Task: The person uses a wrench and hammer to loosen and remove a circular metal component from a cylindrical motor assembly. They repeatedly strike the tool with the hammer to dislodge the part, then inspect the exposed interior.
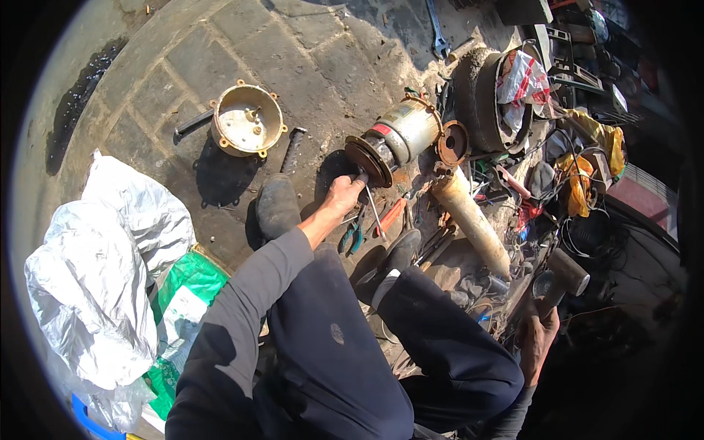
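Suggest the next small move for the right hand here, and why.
Probably bring the hammer in the right hand over toward the slim metal rod: the left hand appears to grip that rod at the dark round flange, while the hammer is raised well off to the right, away from both.

Toward the floor's [227, 44] left edge, on the near side, lie the sacks [95, 286]. Beyond them, there, sits the bowl [240, 121], a bar [194, 126] just left. Right of the bowl lies the motor [411, 132], the left hand [343, 194] at its near end. The ring [452, 142] is beside it; the pipe [473, 224] stretches nearer from there. Behind and right is the drum [473, 103], a bag [522, 81] inside. The right hand [539, 330], hammer [568, 273] in it, is right of the pipe.
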The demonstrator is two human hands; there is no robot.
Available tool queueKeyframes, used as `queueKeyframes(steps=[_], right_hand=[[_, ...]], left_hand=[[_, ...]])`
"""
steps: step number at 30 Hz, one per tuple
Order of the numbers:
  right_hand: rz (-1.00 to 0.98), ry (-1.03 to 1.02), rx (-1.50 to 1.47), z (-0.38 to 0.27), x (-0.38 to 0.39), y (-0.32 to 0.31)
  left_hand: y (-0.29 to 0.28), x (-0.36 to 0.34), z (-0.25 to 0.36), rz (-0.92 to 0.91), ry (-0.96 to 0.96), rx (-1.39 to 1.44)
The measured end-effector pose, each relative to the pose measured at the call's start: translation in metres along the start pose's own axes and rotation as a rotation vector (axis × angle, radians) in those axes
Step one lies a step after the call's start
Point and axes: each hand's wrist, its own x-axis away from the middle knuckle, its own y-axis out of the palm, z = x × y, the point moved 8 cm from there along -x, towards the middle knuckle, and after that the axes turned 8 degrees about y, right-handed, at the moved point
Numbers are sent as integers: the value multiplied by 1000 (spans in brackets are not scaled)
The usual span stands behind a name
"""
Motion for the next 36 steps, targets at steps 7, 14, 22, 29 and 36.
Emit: queueKeyframes(steps=[7,14,22,29,36], right_hand=[[-256,-278,-432,-136,47,51],[-496,93,-564,-114,74,133],[-143,137,-217,47,73,265],[-197,131,-145,126,66,311],[-195,146,-97,132,60,317]], left_hand=[[3,-4,-7,-34,24,115],[3,-11,-27,-13,-37,-58],[8,-3,-9,-12,36,20],[5,-9,-21,35,88,15],[18,3,-13,12,7,277]])
